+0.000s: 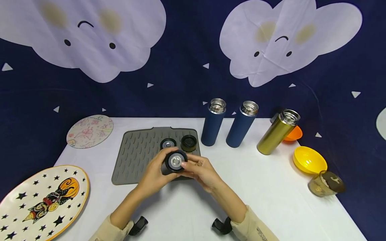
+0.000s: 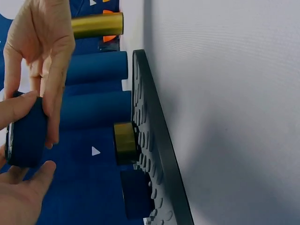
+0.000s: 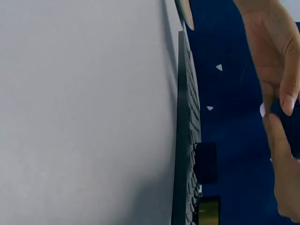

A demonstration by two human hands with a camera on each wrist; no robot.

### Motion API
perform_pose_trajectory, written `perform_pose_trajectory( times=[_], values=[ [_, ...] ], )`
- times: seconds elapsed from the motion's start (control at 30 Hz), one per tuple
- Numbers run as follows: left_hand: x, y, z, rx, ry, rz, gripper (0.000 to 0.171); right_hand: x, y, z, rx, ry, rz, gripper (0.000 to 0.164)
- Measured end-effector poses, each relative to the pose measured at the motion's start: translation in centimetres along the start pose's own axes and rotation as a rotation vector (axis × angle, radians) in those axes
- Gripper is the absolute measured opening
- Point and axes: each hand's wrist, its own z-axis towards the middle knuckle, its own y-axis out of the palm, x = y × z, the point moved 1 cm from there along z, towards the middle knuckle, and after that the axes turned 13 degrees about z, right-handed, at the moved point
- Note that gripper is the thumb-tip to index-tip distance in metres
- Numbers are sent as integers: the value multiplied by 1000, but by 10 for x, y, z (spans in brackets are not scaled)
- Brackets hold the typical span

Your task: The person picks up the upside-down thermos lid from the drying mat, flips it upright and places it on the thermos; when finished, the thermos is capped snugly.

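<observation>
Both hands hold a dark blue bottle lid (image 1: 176, 161) over the front of the grey drying mat (image 1: 135, 157), its silvery underside turned up toward the head view. The left hand (image 1: 155, 171) grips the lid round its side. From the other side the right hand (image 1: 202, 171) pinches it, thumb on the rim of the underside. The left wrist view shows the lid (image 2: 29, 136) edge-on between both hands. Behind it on the mat lie another dark blue lid (image 1: 168, 143) and a gold lid (image 1: 188, 143).
Two blue bottles (image 1: 213, 127) (image 1: 242, 125) and a gold bottle (image 1: 273, 135) stand lidless at the back right. An orange bowl (image 1: 294, 134), a yellow bowl (image 1: 309, 160) and a brownish cup (image 1: 319, 185) line the right edge. A patterned plate (image 1: 45, 201) and a round mat (image 1: 90, 131) lie left.
</observation>
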Motion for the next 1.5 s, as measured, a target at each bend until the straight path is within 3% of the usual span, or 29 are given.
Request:
perform_pose_trajectory(
  times=[0.1, 0.2, 0.3, 0.4, 0.5, 0.6, 0.7, 0.83, 1.0, 1.1, 1.2, 1.3, 1.5],
  values=[
    [0, 0, -1, -45, -16, -52, 85, -2, 2, -6, 60, -79, -115, 50],
    [1, -2, 0, -83, -75, -198, 83, -5, 5, -11, 91, -228, -329, 48],
    [2, -6, 4, -86, -125, -344, 76, -6, 8, -16, 52, -477, -642, 47],
    [5, -9, 10, -90, -150, -387, 73, -8, 11, -20, -8, -771, -1004, 42],
    [9, -9, 14, -115, -154, -354, 76, -13, 11, -22, -70, -1007, -1319, 35],
    [15, -6, 15, -111, -141, -277, 78, -16, 12, -21, -116, -1173, -1528, 29],
    [20, 0, 14, -78, -134, -168, 80, -16, 13, -19, -137, -1318, -1634, 27],
    [22, 8, 15, -23, -128, -57, 79, -14, 14, -18, -148, -1450, -1684, 26],
    [20, 14, 17, 24, -110, -23, 73, -13, 10, -17, -154, -1438, -1659, 27],
    [19, 15, 19, 25, -103, -42, 72, -15, 6, -20, -160, -1339, -1611, 29],
    [21, 13, 22, 18, -99, -98, 74, -21, -4, -23, -128, -1177, -1519, 38],
    [22, 9, 27, 33, -99, -161, 76, -31, -18, -21, 7, -1019, -1389, 62],
    [21, -2, 40, 102, -86, -179, 74, -53, -46, 6, 473, -687, -1035, 95]
  ],
)
